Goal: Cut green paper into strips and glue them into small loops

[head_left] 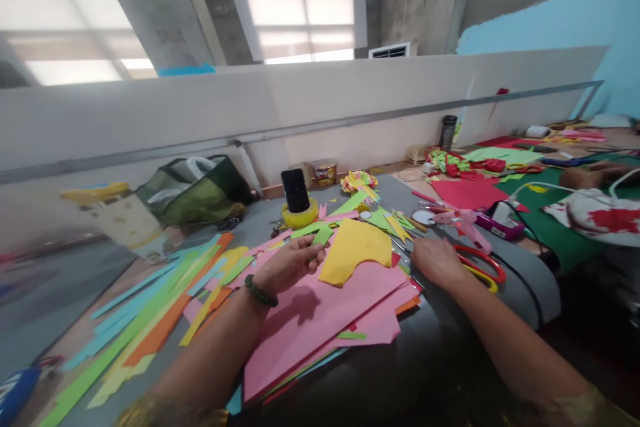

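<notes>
My left hand (293, 262), with a dark green bead bracelet on the wrist, pinches a small green paper piece (323, 235) above a stack of pink paper (310, 320). Right beside it lies a yellow sheet (357, 250) with a curved cut-out. My right hand (436, 260) is lowered to the table right of the yellow sheet, fingers curled near thin metal tools (401, 245); what it grips, if anything, is hidden. Red-and-yellow-handled scissors (487, 266) lie just right of that hand.
Colored paper strips (165, 307) spread at left. Behind them stand a printed cup (117, 220) and a green bag (200, 194). A phone (295, 190) leans on yellow tape (300, 215). A pink glue gun (463, 224) with a cable and red paper (470, 197) lie at right.
</notes>
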The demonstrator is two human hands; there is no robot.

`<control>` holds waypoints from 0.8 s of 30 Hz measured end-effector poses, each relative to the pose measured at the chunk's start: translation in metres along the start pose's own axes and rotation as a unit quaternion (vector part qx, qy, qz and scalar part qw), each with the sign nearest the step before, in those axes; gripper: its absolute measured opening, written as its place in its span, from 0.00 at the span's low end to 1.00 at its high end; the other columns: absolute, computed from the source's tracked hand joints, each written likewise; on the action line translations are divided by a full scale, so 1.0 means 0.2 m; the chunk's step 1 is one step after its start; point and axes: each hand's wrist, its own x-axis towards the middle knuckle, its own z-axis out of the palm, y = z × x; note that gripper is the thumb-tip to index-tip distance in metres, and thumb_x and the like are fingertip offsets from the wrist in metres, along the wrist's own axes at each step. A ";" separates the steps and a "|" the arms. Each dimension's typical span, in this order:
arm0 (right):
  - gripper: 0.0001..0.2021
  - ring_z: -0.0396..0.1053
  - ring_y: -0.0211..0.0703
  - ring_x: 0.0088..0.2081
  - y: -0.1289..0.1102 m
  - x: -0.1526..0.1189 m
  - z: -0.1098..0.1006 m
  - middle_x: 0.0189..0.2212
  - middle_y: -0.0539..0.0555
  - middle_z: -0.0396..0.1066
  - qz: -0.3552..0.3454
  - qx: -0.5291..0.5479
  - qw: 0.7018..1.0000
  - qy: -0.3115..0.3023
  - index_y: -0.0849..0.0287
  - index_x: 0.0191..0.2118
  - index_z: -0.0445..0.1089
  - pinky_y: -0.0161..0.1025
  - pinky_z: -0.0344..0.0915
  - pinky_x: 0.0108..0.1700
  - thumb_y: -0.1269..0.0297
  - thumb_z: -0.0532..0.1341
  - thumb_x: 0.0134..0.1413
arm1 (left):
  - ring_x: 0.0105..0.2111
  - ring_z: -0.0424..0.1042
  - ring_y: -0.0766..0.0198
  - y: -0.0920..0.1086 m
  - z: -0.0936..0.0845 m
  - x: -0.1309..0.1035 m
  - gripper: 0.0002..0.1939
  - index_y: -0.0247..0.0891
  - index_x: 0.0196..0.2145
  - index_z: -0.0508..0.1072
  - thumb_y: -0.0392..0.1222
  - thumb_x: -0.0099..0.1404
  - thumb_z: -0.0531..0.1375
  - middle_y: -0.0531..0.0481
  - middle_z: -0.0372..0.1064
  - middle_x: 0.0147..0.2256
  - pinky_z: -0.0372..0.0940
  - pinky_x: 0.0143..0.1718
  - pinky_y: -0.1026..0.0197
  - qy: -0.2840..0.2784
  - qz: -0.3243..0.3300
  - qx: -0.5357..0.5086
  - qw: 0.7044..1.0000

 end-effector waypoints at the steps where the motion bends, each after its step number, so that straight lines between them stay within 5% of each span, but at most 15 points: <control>1: 0.17 0.74 0.55 0.47 0.00 0.00 0.01 0.44 0.69 0.76 -0.002 0.000 1.000 0.004 0.66 0.44 0.75 0.45 0.65 0.47 0.76 0.50 0.59 | 0.17 0.62 0.78 0.00 0.00 0.00 0.14 0.31 0.25 0.72 0.38 0.49 0.74 0.55 0.68 0.20 0.58 0.18 0.76 0.007 -0.001 -0.012 1.000; 6: 0.15 0.74 0.56 0.46 0.01 0.02 0.04 0.42 0.70 0.76 -0.011 0.000 1.000 0.022 0.65 0.45 0.75 0.45 0.65 0.44 0.69 0.53 0.61 | 0.16 0.64 0.78 0.00 -0.02 0.01 0.08 0.29 0.28 0.73 0.31 0.55 0.70 0.54 0.67 0.20 0.60 0.17 0.78 0.022 0.002 -0.060 0.998; 15: 0.14 0.76 0.54 0.40 0.03 0.04 0.00 0.38 0.69 0.77 -0.003 0.026 0.999 0.035 0.65 0.41 0.75 0.43 0.65 0.38 0.72 0.52 0.58 | 0.13 0.62 0.80 0.05 0.04 -0.02 0.07 0.29 0.26 0.71 0.25 0.60 0.64 0.56 0.64 0.19 0.60 0.14 0.80 0.084 0.001 -0.106 0.991; 19: 0.13 0.76 0.51 0.32 0.12 0.00 -0.06 0.31 0.64 0.77 0.040 0.140 0.988 0.043 0.66 0.44 0.70 0.39 0.62 0.32 0.67 0.50 0.62 | 0.13 0.62 0.80 0.05 0.05 -0.02 0.07 0.30 0.27 0.72 0.25 0.61 0.63 0.57 0.63 0.19 0.61 0.14 0.81 0.099 -0.004 -0.111 0.989; 22: 0.13 0.75 0.50 0.35 0.15 -0.07 -0.09 0.33 0.61 0.77 0.026 0.195 0.973 0.123 0.62 0.46 0.68 0.39 0.64 0.34 0.65 0.50 0.63 | 0.14 0.62 0.79 0.05 0.05 -0.01 0.07 0.30 0.27 0.72 0.24 0.61 0.62 0.56 0.64 0.19 0.62 0.15 0.81 0.109 0.000 -0.118 0.987; 24: 0.14 0.75 0.51 0.42 0.12 -0.12 -0.10 0.42 0.61 0.77 -0.047 0.199 0.960 0.191 0.59 0.48 0.69 0.40 0.65 0.39 0.63 0.50 0.64 | 0.14 0.63 0.79 0.05 0.05 -0.01 0.07 0.30 0.27 0.72 0.24 0.61 0.62 0.56 0.64 0.19 0.62 0.15 0.82 0.111 -0.002 -0.119 0.987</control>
